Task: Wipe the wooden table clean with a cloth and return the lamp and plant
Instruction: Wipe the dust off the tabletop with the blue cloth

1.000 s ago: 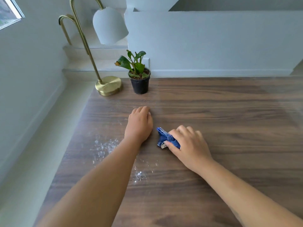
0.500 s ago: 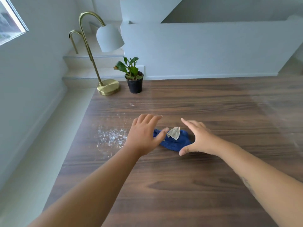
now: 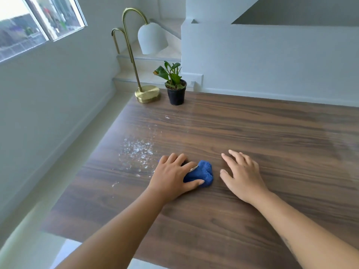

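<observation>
A window point(image 3: 38, 22) is cut off by the upper left edge, and what lies beyond its glass is a blur. On the left part of the wooden table point(image 3: 252, 129) lies a scatter of white crumbs point(image 3: 138, 150), too fine to tell what they are. At the far left corner stands the brass lamp point(image 3: 147, 94), its white shade point(image 3: 150, 38) hiding the end of the curved stem. Just right of its base, close but apart, stands the plant point(image 3: 172, 73) in a black pot point(image 3: 176, 95). Nearer, the left hand point(image 3: 171, 175) holds the bunched blue cloth point(image 3: 203, 172) against the tabletop, fingers bent over it and thumb along its near edge, so the cloth's left part is hidden. A pale tag point(image 3: 194, 168) peeps out beside the forefinger; any print on it is too small to read. The right hand point(image 3: 242, 177) lies spread and relaxed just right of the cloth, apart from it, holding nothing; whether its palm meets the wood I cannot tell. Both forearms run out of the bottom edge
</observation>
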{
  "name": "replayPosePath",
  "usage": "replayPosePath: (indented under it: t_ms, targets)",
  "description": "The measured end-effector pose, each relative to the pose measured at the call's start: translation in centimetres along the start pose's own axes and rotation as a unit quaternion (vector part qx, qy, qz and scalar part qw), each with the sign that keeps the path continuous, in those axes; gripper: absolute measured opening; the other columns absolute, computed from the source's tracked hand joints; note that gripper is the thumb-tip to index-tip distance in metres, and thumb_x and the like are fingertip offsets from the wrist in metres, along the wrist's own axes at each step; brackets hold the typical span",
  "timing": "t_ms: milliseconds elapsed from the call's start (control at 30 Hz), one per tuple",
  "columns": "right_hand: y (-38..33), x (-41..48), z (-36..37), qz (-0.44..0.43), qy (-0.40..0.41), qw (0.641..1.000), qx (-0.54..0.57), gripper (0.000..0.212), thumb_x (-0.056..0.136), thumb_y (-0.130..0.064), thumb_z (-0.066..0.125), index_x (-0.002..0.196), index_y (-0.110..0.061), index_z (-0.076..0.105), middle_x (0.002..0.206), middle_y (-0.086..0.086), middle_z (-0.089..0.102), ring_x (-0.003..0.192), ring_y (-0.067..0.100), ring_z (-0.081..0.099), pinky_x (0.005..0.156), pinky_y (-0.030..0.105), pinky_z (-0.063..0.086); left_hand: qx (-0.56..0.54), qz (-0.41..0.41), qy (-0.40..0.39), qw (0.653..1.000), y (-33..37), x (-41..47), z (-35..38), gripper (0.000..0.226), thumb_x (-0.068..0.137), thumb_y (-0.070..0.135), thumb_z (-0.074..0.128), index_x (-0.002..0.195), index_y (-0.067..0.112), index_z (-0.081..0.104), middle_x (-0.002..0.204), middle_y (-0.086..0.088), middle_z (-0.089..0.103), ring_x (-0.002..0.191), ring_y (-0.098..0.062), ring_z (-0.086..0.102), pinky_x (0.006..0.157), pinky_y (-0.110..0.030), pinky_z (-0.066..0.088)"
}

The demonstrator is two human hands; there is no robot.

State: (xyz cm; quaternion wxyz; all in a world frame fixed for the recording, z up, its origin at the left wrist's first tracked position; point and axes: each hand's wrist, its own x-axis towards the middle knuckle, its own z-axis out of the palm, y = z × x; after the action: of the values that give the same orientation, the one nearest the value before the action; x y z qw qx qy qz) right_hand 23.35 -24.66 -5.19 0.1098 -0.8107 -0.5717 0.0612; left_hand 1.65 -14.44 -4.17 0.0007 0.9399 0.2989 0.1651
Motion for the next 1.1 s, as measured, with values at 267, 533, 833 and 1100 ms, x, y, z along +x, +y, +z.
replayPosePath:
  t_ms: [267,533,833,1100]
  targets:
    - [-8.4,3.9,2.7,-0.001,0.029,0.999,0.033,0.047,0.096,-0.046,0.038,0.142,-0.036,0.042,0.154,0.000,0.032,0.140,0.027,0.025,0.116,0.046,0.015,0.020,0.023,-0.024,0.999,-3.0,-10.3,-5.0,0.042,0.091,0.060,0.053,0.123,0.034,0.061,0.115,0.006,0.060,0.101,-0.021,0.054,0.091,-0.035,0.044]
    - [-8.1,4.2,3.6,0.098,0.073,0.992,0.011,0.049,0.094,-0.045,0.040,0.139,-0.026,0.048,0.150,0.007,0.039,0.138,0.033,0.029,0.114,0.048,0.018,-0.018,-0.064,-0.014,0.998,-1.5,-11.4,-4.3,0.049,0.082,0.075,0.048,0.108,0.037,0.063,0.115,0.005,0.056,0.107,-0.024,0.049,0.093,-0.042,0.039]
    - [-6.0,5.5,2.6,0.134,0.132,0.981,-0.041,0.038,0.088,-0.044,0.053,0.120,-0.025,0.060,0.122,0.004,0.053,0.105,0.031,0.044,0.090,0.046,0.037,0.037,-0.032,0.031,0.998,-4.7,-5.1,-0.5,0.048,0.091,0.070,0.037,0.080,0.027,0.056,0.082,0.002,0.053,0.072,-0.025,0.049,0.064,-0.038,0.042]
    - [-6.0,5.7,3.0,0.137,0.136,0.979,-0.067,0.042,0.087,-0.046,0.051,0.124,-0.025,0.057,0.125,0.003,0.050,0.110,0.029,0.043,0.093,0.046,0.036,0.068,-0.054,-0.018,0.996,-8.7,6.9,2.9,0.061,0.088,0.072,0.019,0.094,0.025,0.058,0.091,-0.003,0.055,0.082,-0.029,0.048,0.072,-0.040,0.036]
